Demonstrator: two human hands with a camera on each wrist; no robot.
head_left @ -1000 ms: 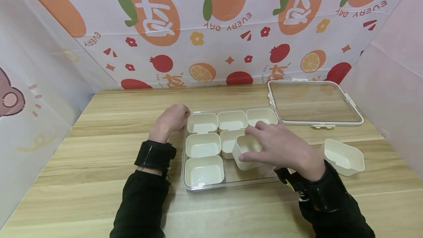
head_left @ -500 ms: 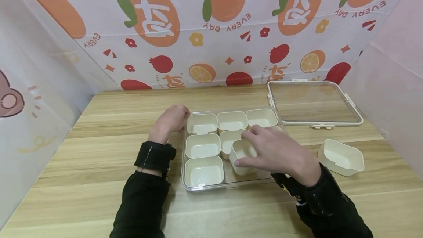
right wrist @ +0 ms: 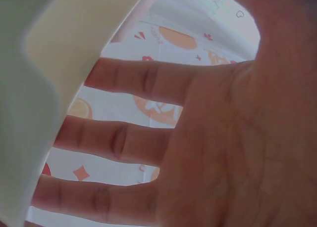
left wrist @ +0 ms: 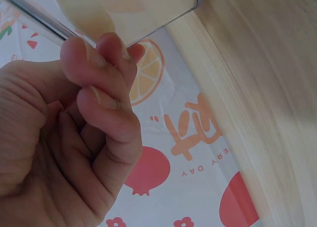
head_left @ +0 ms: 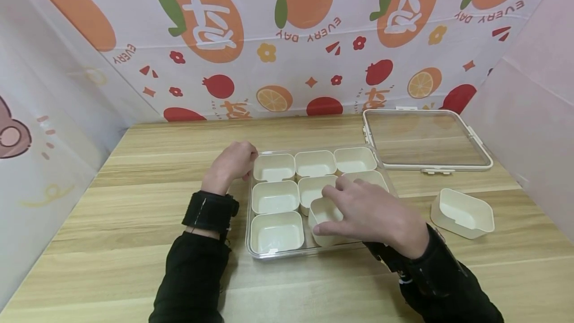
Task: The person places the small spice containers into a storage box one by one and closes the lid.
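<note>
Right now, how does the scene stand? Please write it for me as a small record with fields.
left hand: fingers curled at the far left corner of the tray
right hand: holds a cream box
cream box position: front row, middle; contact with tray floor unclear
other boxes in tray: seven visible
lid: off, lying on the table, behind and right of the tray
loose box: on the table, right of the tray

open-topped cream cup (head_left: 324,213), front of clear tray (head_left: 287,253)
</note>
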